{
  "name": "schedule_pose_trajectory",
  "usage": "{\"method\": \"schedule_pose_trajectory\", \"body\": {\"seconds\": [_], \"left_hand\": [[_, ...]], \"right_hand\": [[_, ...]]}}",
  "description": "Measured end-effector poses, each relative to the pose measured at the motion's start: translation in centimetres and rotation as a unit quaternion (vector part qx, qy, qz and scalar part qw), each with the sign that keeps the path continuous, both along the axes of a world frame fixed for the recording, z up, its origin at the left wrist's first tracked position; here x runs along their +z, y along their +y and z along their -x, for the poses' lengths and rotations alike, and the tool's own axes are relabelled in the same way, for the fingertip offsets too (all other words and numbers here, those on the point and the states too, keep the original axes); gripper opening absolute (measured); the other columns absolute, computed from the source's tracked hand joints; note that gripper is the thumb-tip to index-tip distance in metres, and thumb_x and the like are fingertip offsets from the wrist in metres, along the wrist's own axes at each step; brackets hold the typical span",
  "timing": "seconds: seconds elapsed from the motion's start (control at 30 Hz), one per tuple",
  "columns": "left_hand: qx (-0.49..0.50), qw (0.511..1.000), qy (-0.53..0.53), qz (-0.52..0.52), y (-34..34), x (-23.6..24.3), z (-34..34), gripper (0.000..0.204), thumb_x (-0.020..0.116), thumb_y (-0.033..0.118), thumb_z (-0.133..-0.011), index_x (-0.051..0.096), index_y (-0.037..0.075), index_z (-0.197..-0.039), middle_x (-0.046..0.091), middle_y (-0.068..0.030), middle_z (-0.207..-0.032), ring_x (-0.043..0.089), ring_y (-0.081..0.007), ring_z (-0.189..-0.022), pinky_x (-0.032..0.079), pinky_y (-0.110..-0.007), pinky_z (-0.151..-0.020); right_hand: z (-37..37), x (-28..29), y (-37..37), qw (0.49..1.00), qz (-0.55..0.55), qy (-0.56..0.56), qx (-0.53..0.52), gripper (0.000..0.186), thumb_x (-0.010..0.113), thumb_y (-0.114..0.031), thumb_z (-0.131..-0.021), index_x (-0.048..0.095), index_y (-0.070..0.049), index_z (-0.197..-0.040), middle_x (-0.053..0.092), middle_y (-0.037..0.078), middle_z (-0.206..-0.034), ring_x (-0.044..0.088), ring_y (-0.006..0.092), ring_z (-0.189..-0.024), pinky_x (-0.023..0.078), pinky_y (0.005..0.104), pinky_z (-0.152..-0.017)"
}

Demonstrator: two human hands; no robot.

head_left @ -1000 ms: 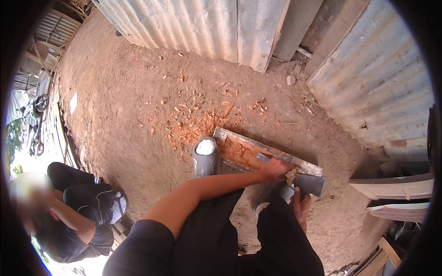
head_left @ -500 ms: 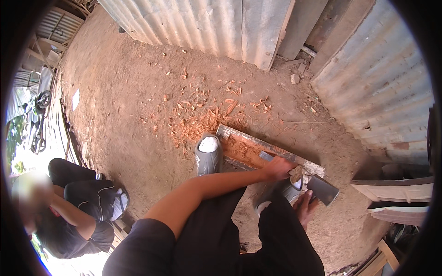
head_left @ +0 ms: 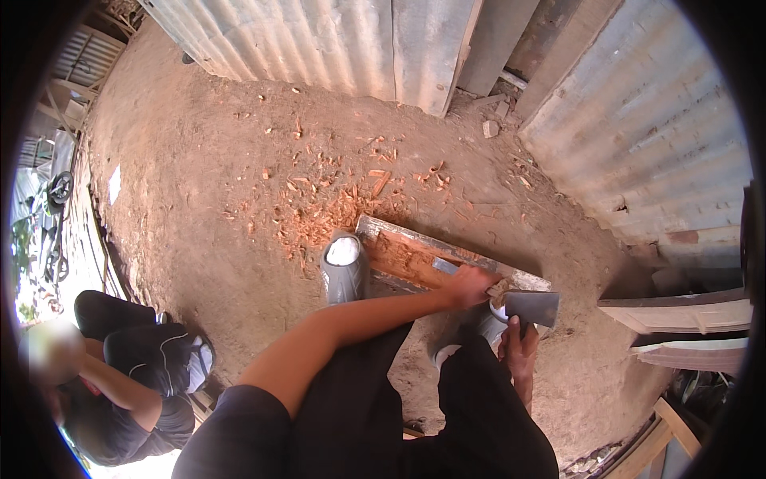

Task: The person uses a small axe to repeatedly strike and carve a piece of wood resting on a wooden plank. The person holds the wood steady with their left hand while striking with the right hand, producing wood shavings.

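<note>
Orange-brown timber: one long hollowed block (head_left: pixel 407 257), pale and worn along its rims, lying on the dirt floor (head_left: pixel 199 160) in front of the wearer, just ahead of the knees.
Block, long axis: slantwise, one end forward and to the wearer's left, the other nearer and to the right.
Chisel: one, flat grey blade (head_left: pixel 444 265) over the recess, pointing forward-left, roughly along the block; whether its edge bites the wood, I cannot tell from here.
Left hand (head_left: pixel 469 287): closed round the chisel's handle, above the block's right half; the nearer hand to the blade.
Chisel butt (head_left: pixel 498 292): frayed, pale brown, standing out of the fist on the right, toward the other hand.
Flat-headed tool (head_left: pixel 533 308): one, grey, broad, squarish; just right of the butt, contact between them not clear to me.
Right hand (head_left: pixel 520 351): wrapped on that tool below its head, the grip partly hidden by the fingers; lower and further right than the left.
Key relation: butt between fist and tool head, blade on the far side of the fist.
Grey shoe (head_left: pixel 345 279): beside the block's left end.
Shavings (head_left: pixel 339 214): orange, scattered beyond that end.
</note>
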State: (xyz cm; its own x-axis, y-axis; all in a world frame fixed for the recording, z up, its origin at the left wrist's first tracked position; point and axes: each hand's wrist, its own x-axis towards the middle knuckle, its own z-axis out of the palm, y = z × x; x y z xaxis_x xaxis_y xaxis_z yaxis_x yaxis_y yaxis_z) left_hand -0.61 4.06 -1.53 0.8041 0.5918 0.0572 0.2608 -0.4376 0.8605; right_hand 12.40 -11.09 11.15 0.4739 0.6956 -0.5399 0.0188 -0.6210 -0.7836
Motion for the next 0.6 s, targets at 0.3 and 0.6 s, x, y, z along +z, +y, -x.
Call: {"method": "schedule_pose_trajectory", "body": {"seconds": [0.3, 0.6], "left_hand": [[0.008, 1.0, 0.003, -0.005, -0.2, -0.1, 0.1, 0.044, 0.076, 0.023, -0.078, 0.069, 0.013, -0.12, 0.075, -0.0161, -0.094, 0.073, -0.0392, -0.088, 0.056, -0.053, -0.074], [0.003, 1.0, 0.023, -0.004, 0.0, 0.5, 0.1, 0.03, 0.074, 0.026, -0.083, 0.067, 0.011, -0.108, 0.073, -0.0187, -0.088, 0.072, -0.0403, -0.086, 0.055, -0.053, -0.072]], "right_hand": [[0.2, -0.5, 0.4, 0.998, 0.007, 0.015, -0.062, 0.039, 0.054, -0.042, -0.11, 0.052, -0.007, -0.095, 0.05, 0.002, -0.067, 0.047, 0.0113, -0.044, 0.038, 0.0291, -0.038], [-2.1, -1.1, -0.7, 1.0, 0.01, -0.018, -0.019, 0.042, 0.058, -0.038, -0.11, 0.052, -0.003, -0.087, 0.055, 0.005, -0.063, 0.053, 0.0145, -0.044, 0.042, 0.0326, -0.039]]}}
